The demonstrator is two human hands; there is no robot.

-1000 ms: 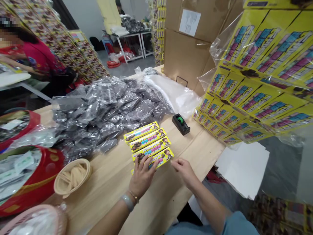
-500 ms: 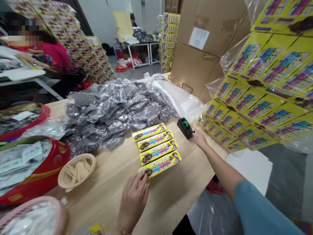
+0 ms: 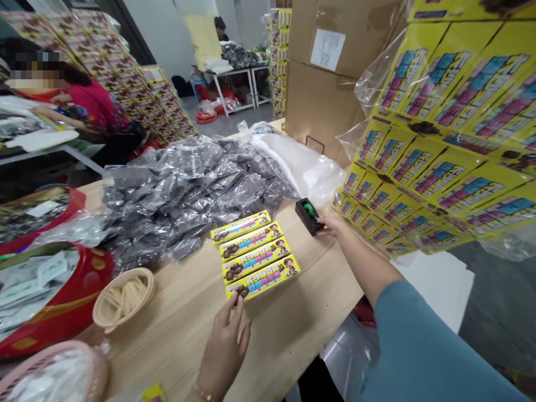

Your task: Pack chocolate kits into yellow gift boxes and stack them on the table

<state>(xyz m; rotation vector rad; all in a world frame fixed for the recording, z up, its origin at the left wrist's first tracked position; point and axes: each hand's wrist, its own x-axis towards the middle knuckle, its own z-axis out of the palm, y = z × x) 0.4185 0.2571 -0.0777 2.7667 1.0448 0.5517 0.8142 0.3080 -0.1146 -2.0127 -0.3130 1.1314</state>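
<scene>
Several yellow boxes (image 3: 263,277) with colourful lettering lie side by side in the middle of the wooden table (image 3: 176,324). My left hand (image 3: 226,340) is at the near box's left end, fingers apart, with fingertips at its edge. Beyond the boxes on the right is a black tape dispenser (image 3: 309,216) with a green core. My right hand (image 3: 330,226) is at the dispenser's front end, its fingers bent together there; what they pinch is too small to make out.
Wrapped grey packets (image 3: 201,184) are heaped behind the boxes. At left are a small bowl of wooden sticks (image 3: 149,287), a red basket (image 3: 98,279) and a pink basket (image 3: 100,371). Stacked yellow boxes (image 3: 422,162) and a cardboard box (image 3: 322,100) stand right. A person (image 3: 92,103) sits far left.
My left hand's fingers have spread at the near box. My right hand has turned and its fingers have come together at the dispenser's front end. The view has shifted slightly.
</scene>
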